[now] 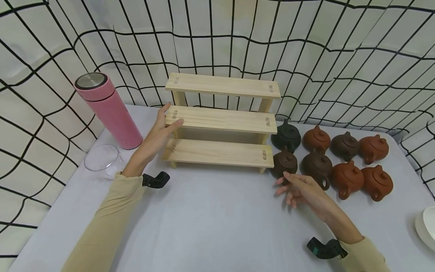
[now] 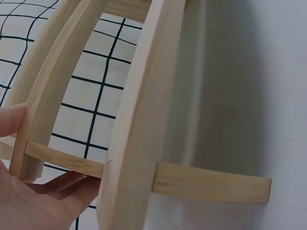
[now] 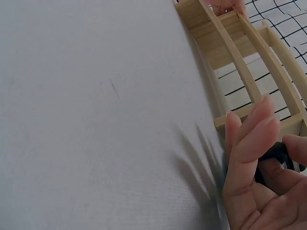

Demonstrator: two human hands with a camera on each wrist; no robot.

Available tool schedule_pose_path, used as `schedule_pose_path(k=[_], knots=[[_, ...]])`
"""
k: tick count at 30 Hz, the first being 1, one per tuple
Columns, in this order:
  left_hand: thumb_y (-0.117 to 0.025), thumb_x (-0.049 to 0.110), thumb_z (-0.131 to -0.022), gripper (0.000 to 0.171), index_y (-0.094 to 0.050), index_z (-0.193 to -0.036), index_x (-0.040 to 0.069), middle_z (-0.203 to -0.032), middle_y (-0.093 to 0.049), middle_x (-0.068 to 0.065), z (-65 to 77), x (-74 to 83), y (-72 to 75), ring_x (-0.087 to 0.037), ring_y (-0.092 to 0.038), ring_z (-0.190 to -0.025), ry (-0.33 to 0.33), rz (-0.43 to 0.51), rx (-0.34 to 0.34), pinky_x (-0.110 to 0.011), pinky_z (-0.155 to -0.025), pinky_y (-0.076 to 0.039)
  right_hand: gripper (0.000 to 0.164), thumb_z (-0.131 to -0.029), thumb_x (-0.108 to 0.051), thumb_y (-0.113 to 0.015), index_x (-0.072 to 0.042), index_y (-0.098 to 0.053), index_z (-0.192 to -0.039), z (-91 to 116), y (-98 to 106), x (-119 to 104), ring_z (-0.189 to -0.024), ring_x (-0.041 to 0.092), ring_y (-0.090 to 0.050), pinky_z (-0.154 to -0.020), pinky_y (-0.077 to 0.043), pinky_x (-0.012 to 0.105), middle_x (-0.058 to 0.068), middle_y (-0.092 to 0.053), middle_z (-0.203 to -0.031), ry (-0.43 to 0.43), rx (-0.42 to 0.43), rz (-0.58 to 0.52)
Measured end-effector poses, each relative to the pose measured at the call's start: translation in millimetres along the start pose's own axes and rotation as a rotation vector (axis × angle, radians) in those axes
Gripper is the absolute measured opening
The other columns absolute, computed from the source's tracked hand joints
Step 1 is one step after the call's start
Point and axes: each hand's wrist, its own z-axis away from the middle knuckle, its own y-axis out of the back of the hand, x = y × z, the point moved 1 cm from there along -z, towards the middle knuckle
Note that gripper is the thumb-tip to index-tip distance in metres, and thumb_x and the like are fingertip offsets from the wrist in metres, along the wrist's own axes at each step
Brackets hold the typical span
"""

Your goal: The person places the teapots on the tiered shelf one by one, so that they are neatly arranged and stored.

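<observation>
A three-tier pale wooden stand (image 1: 217, 153) stands on the table. My left hand (image 1: 158, 130) grips the left end of its middle shelf, thumb on top; in the left wrist view the fingers (image 2: 79, 191) reach beneath that shelf. At the stand's right end sits a small dark brown teapot (image 1: 284, 162). My right hand (image 1: 310, 194) is at this teapot's near side, thumb and index finger pinching what looks like its handle, which the hand mostly hides. The other fingers (image 3: 254, 134) stretch out free in the right wrist view.
Several more teapots, among them a dark green one (image 1: 286, 136) and a reddish one (image 1: 346, 177), crowd the right side. A pink thermos (image 1: 112, 113) and a clear round dish (image 1: 101, 157) are at left. A white bowl (image 1: 426, 224) shows at the right edge. Black grid fencing (image 1: 221, 36) encloses the table.
</observation>
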Motion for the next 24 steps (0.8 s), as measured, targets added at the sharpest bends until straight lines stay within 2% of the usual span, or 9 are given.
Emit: schedule_pose_path(k=[4, 14, 19, 24], knots=[[-0.047, 0.035, -0.112, 0.084, 0.012, -0.167, 0.014, -0.174, 0.009, -0.011, -0.6, -1.7, -0.9, -0.02, 0.01, -0.159, -0.004, -0.002, -0.003, -0.047, -0.127, 0.003, 0.048, -0.114, -0.039, -0.044, 0.003, -0.065, -0.122, 0.2, -2.2, 1.0, -0.07, 0.011, -0.063, -0.06, -0.054, 0.027, 0.003, -0.077, -0.1, -0.003, 0.018, -0.003], [-0.047, 0.032, -0.112, 0.083, 0.012, -0.167, 0.014, -0.174, 0.007, -0.011, -3.3, -2.8, -1.7, -0.019, 0.008, -0.159, -0.011, 0.013, -0.006, -0.045, -0.127, 0.003, 0.044, -0.113, -0.036, -0.049, 0.003, -0.068, -0.111, 3.6, -11.1, 3.2, -0.071, 0.011, -0.062, -0.059, -0.054, 0.026, 0.005, -0.077, -0.095, -0.002, 0.169, -0.039], [-0.047, 0.031, -0.112, 0.082, 0.013, -0.166, 0.015, -0.174, 0.007, -0.01, -4.4, -3.4, -2.0, -0.018, 0.008, -0.159, 0.002, 0.015, -0.012, -0.045, -0.127, 0.003, 0.044, -0.112, -0.036, -0.051, 0.005, -0.066, -0.107, 8.6, -14.9, 4.2, -0.071, 0.012, -0.064, -0.061, -0.057, 0.027, 0.007, -0.078, -0.095, 0.032, 0.23, -0.019], [-0.046, 0.031, -0.112, 0.082, 0.014, -0.166, 0.015, -0.174, 0.009, -0.01, -4.3, -4.0, -1.1, -0.018, 0.01, -0.158, 0.002, 0.015, -0.012, -0.045, -0.127, 0.004, 0.044, -0.112, -0.036, -0.051, 0.006, -0.064, -0.103, 17.7, -15.3, -0.4, -0.065, 0.014, -0.064, -0.061, -0.057, 0.028, 0.011, -0.078, -0.094, 0.084, 0.294, 0.045]])
